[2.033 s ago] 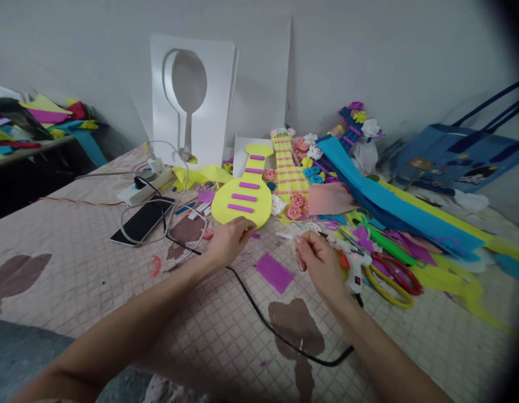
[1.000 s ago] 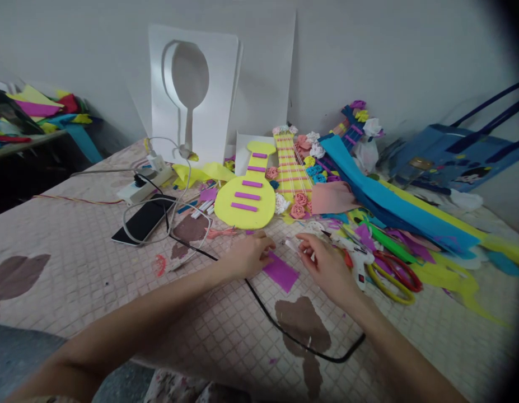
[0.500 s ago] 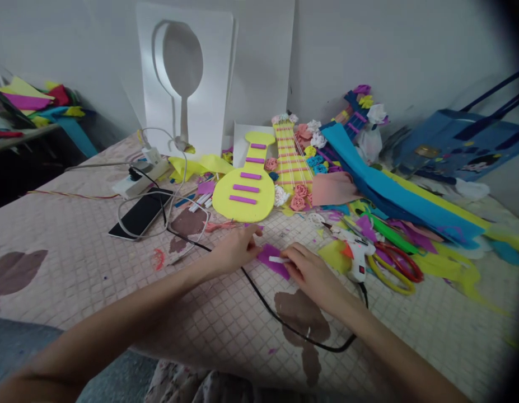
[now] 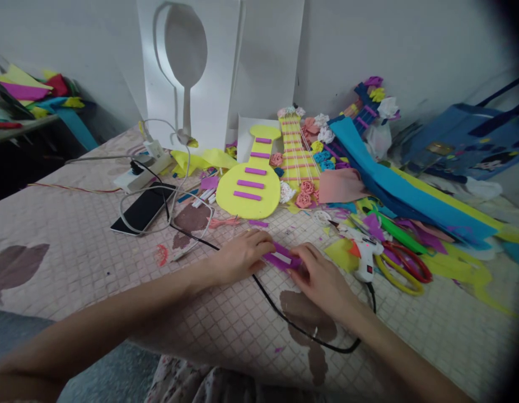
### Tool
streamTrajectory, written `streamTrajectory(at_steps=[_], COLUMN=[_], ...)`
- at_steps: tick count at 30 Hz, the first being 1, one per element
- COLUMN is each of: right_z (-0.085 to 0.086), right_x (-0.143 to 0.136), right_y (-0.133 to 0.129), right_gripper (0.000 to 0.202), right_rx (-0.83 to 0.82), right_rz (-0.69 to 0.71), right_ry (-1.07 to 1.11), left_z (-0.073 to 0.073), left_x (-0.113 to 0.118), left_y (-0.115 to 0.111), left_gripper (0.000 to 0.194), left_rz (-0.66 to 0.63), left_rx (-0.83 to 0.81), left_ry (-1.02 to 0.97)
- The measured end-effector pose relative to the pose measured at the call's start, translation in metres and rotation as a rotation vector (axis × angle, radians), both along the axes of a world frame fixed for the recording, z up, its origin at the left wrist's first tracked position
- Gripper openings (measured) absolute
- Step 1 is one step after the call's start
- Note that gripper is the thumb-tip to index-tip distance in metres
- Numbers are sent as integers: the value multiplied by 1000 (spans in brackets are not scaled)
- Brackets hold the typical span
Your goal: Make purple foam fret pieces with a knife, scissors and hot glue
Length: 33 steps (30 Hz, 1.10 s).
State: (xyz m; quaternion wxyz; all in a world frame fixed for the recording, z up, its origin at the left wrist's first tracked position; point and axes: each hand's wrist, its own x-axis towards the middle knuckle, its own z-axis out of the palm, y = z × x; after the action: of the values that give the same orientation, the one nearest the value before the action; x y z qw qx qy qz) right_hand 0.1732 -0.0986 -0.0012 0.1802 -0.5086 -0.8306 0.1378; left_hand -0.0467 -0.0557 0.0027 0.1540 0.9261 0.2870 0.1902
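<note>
Both hands meet over a piece of purple paper (image 4: 277, 263) on the tabletop, with a small white strip (image 4: 283, 257) lying along its middle. My left hand (image 4: 248, 253) pinches the paper's left end, fingers closed. At the right end, my right hand (image 4: 316, 274) grips the paper between thumb and fingers. Just beyond them lies a yellow guitar-shaped cutout (image 4: 248, 207) with several purple bars across it. A loose purple bar (image 4: 258, 223) rests between the cutout and my left hand.
A white hot glue gun (image 4: 367, 254) lies right of my right hand, beside red and yellow scissors (image 4: 400, 274). Its black cord (image 4: 280, 319) loops below my hands. A phone (image 4: 144, 210), a power strip (image 4: 135, 176) and cables occupy the left. Blue paper (image 4: 406, 190) and a decorated guitar (image 4: 297, 148) stand behind.
My right hand has gone from holding the white strip above the purple paper to gripping the paper's right end. The strip now lies on the paper, and my left hand has closed on the left end.
</note>
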Motion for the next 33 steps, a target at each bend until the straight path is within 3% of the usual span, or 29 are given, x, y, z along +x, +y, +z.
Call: streamTrajectory(at_steps=[4,7,13,17,19,22,25,27,30,33], right_z=[-4,-6,-3,1,2,3,2,1,-1,-3], right_x=[3,4,16,34,51,87,120,133,137,132], right_y=[-6,-5,3,-2,-10,-22,-26,-22,-12,-3], right_gripper=[25,15,16,16,13,16,28,32,37,40], right_rx=[-19,-2,27,71,152,290,295,181,2,-60], right_rz=[-4,24,160,173,50,-387,-737,-794,-743,-732], right_ry=[-37,-70,-196,-88,-7,38,30,-1,-160,-307], left_z=[-3,-7,-7,-3,-2,0,4,6,8,6], left_x=[4,8,13,13,13,12,16,21,31,38], left_y=[3,5,-4,-9,-6,3,14,20,26,28], left_gripper=[17,14,13,17,19,16,13,12,12,7], left_rz=[-77,-90,-61,25,48,65,113,145,149,135], left_rx=[75,132,138,59,7,-62,-123,-158,-166,-156], left_ry=[42,70,114,62,25,-17,-10,27,88,125])
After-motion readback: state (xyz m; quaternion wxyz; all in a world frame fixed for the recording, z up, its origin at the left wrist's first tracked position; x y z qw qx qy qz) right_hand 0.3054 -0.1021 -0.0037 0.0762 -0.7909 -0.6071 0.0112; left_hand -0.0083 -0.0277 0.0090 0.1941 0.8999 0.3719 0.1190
